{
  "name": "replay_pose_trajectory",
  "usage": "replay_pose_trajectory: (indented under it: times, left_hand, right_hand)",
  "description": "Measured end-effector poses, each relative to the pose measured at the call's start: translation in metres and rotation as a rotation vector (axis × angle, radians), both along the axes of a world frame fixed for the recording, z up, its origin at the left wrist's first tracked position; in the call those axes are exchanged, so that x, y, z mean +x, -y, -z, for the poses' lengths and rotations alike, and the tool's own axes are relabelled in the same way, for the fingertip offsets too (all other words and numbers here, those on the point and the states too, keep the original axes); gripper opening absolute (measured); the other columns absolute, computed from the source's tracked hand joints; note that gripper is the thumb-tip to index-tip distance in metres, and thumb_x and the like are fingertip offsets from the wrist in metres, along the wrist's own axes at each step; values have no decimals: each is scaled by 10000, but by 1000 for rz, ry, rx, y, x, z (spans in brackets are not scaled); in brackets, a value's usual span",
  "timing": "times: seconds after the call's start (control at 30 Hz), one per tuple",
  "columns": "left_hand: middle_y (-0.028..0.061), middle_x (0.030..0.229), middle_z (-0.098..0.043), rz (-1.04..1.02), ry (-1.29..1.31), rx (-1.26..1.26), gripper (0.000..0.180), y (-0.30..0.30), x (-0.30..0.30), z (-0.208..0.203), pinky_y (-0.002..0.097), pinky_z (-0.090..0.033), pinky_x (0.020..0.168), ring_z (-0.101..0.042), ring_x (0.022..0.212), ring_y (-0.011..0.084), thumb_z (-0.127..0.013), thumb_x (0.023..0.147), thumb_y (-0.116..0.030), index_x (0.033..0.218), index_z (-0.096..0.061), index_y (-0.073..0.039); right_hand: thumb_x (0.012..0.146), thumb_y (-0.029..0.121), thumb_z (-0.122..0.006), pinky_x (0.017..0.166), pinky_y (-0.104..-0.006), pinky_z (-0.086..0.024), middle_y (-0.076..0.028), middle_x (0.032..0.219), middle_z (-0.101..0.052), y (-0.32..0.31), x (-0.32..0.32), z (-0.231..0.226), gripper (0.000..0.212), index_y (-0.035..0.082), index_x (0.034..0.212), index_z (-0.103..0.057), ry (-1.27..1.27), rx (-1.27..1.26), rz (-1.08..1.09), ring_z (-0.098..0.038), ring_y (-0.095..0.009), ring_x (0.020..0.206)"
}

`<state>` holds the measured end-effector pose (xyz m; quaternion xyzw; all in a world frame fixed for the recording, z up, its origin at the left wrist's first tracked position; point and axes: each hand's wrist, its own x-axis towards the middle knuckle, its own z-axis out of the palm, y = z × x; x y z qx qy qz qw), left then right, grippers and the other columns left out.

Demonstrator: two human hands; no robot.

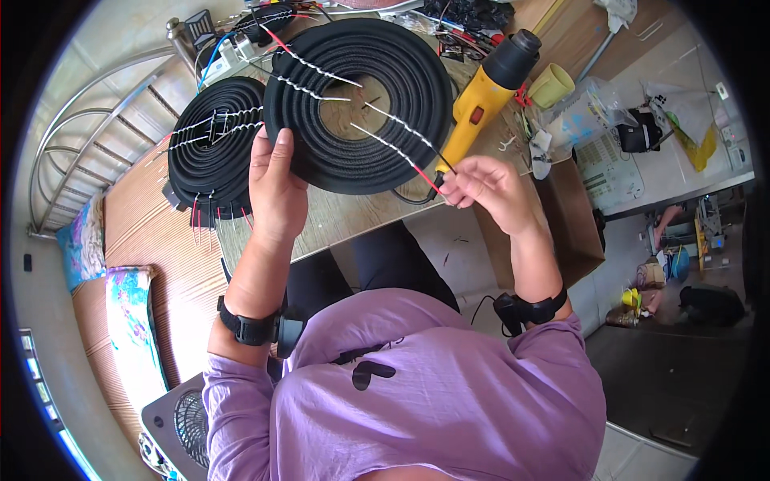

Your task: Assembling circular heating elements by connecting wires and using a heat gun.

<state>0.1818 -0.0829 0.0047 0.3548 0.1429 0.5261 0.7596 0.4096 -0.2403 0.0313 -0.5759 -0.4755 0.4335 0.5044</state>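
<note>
A large flat coil (pixel 297 80) of black, ribbed-looking rings is held above the table, tilted, with an open centre. At its lower left rim, my left hand (pixel 277 188) grips it, thumb on the near face and fingers mostly hidden behind. Twisted white-and-dark ties cross the rings at the top and lower right. On the right, my right hand (pixel 485 191) pinches the loose ends of the lower pair, a red wire end (pixel 425 179) and a black one. Beside the coil lies a yellow heat gun (pixel 481 103) with a black nozzle.
A similar black coil stack (pixel 186 164) sits at the table's left, with wire ends hanging over the edge. Behind are a white power strip (pixel 228 62) and tangled cables. To the right stand a pale yellow cup (pixel 550 85) and an open cardboard box (pixel 576 232).
</note>
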Motion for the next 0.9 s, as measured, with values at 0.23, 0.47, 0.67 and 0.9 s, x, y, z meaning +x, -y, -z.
replay_pose_trajectory:
  times: [0.23,0.47,0.67,0.9]
  left_hand:
    - [34,1077,-559,-12,9,15,248,2,2,-1,265,-444,845,-538,980,118,-454,912,-125,1155,-460,-75]
    - [36,1082,-557,-35,-17,45,251,0,2,1,261,-446,843,-539,981,120,-451,912,-117,1158,-454,-67]
    - [40,1072,-559,-26,-21,51,247,-1,0,-1,257,-450,828,-541,969,117,-454,909,-109,1152,-454,-67]
    - [39,1039,-560,-30,-53,37,234,-8,-13,-9,254,-447,819,-543,946,116,-466,896,-79,1129,-456,-68]
  right_hand:
    - [838,131,-583,530,-181,-453,-72,763,-649,-8,-18,0,134,6,883,-595,36,-19,-25,-616,-94,634]
    - [831,126,-595,512,-169,-437,-59,750,-649,-8,-15,1,122,12,874,-590,102,45,-75,-610,-77,624]
    - [862,135,-546,529,-178,-440,-58,768,-645,-11,-14,1,150,0,910,-590,94,73,-67,-611,-88,649]
    - [900,152,-479,567,-202,-455,-63,787,-639,-23,-15,0,205,-11,958,-588,164,74,-44,-610,-108,691]
